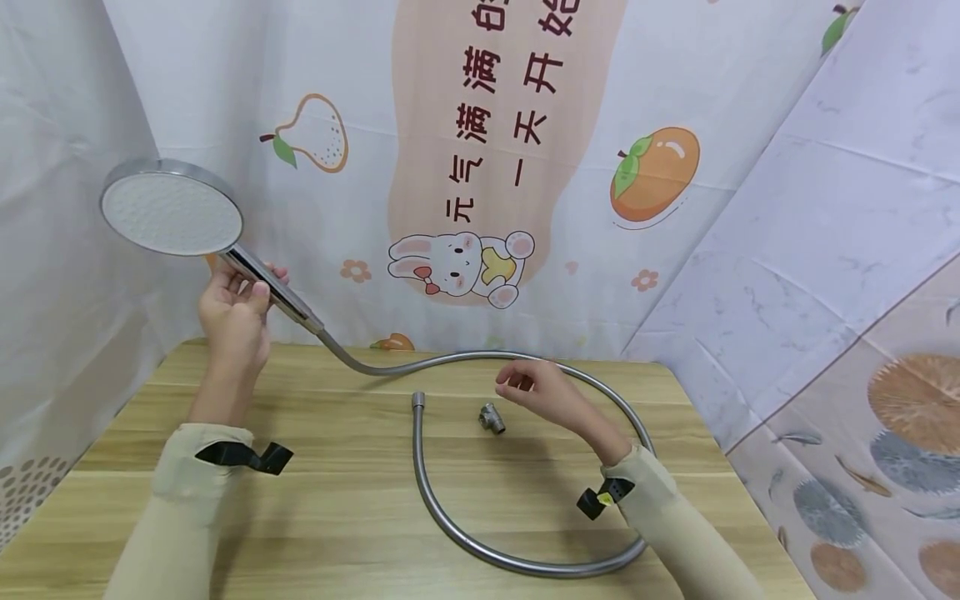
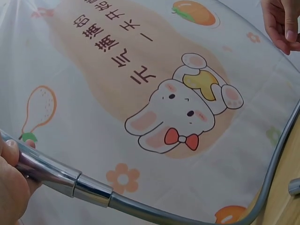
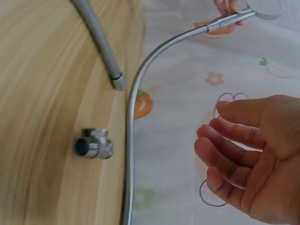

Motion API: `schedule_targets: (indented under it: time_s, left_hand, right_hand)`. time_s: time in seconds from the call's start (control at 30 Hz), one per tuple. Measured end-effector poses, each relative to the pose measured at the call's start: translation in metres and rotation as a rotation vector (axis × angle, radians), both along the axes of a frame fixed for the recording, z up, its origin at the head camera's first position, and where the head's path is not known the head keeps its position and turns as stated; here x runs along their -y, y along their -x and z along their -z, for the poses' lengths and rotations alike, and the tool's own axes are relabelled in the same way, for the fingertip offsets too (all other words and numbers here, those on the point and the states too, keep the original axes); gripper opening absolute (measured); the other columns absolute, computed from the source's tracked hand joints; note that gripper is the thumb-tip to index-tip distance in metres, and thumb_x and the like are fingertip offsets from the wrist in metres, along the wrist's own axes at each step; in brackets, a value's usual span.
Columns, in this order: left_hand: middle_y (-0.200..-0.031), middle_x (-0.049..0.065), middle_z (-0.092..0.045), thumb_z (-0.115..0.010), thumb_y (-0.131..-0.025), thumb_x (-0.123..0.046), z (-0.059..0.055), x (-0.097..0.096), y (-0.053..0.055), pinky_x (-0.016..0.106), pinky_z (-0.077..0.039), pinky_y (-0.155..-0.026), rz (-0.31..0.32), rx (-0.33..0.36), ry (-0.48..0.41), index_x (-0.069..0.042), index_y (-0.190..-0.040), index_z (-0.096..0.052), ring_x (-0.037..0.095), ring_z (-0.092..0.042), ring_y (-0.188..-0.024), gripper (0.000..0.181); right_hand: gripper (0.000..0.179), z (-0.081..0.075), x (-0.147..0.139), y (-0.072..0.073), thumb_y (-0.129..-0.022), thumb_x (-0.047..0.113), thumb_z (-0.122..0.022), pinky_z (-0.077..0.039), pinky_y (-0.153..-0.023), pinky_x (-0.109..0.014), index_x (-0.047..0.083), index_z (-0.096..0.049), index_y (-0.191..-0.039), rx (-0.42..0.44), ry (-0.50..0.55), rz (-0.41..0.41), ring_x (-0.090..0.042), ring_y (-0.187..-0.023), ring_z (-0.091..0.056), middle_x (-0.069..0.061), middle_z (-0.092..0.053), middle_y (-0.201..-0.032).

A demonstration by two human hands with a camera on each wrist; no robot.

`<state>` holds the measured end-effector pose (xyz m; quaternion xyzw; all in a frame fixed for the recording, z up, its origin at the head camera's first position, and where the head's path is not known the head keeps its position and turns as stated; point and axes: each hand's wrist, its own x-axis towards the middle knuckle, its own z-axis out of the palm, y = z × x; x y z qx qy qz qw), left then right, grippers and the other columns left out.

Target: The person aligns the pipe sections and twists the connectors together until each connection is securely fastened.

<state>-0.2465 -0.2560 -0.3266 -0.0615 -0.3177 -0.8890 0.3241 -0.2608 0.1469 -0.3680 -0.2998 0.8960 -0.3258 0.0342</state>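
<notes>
Left grip point(image 1: 234, 321): one, thumb and fingers closed on a chrome handle point(image 1: 279, 290), raised above the far left corner of the surface point(image 1: 322, 517).

Shower head point(image 1: 172, 212): one, round, chrome rim, pale spray face; at the upper end of the handle, held aloft and tilted, beyond the far left corner.

Right grip point(image 1: 546, 387): one, fingers loosely bent, holding nothing; in the air over the far part of the surface, right of centre.

Fitting point(image 1: 492, 418): one, small, metal, branched; lying on the surface near its middle, just beside the right grip and apart from it.

Hose point(image 1: 525, 569): one, grey, flexible; joined to the lower end of the handle, running along the far edge, bending round on the right side, passing under the right forearm and looping back across the near half.

End connector point(image 1: 418, 400): one, metal, on the loose end of the hose; left of the fitting, well apart from the handle, pointing to the far edge.

Sleeves point(image 1: 176, 508): two, beige, each with a black wrist device point(image 1: 273, 458).

Curtain point(image 1: 322, 217): white, behind the far edge, printed with fruit, flowers, dark red characters and a rabbit point(image 1: 472, 267).
</notes>
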Motion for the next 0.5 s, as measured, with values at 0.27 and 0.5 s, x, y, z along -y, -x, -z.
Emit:
schedule_targets:
  time_s: [0.27,0.5]
  left_hand:
    - [-0.092,0.02,-0.06,-0.053,-0.091,0.024,0.012,0.014,0.002,0.03,-0.063,-0.078,0.039,0.027,-0.044,0.01,-0.111,-0.054,0.028,-0.072,-0.08,0.025]
    - [-0.094,0.018,-0.06,-0.045,-0.093,0.027,0.021,0.027,0.005,0.029,-0.064,-0.074,0.021,0.076,-0.003,0.008,-0.111,-0.055,0.027,-0.073,-0.083,0.028]
  right_hand:
    - [0.016,0.014,-0.003,0.003,-0.096,0.024,-0.072,-0.048,-0.063,-0.024,0.011,-0.073,-0.105,-0.097,-0.115,0.058,-0.007,-0.072,-0.058,0.003,-0.067,-0.083]
    - [0.022,0.03,-0.003,0.01,-0.093,0.025,-0.075,-0.051,-0.065,-0.024,0.009,-0.073,-0.108,-0.182,-0.238,0.037,-0.014,-0.077,-0.065,-0.001,-0.07,-0.088]
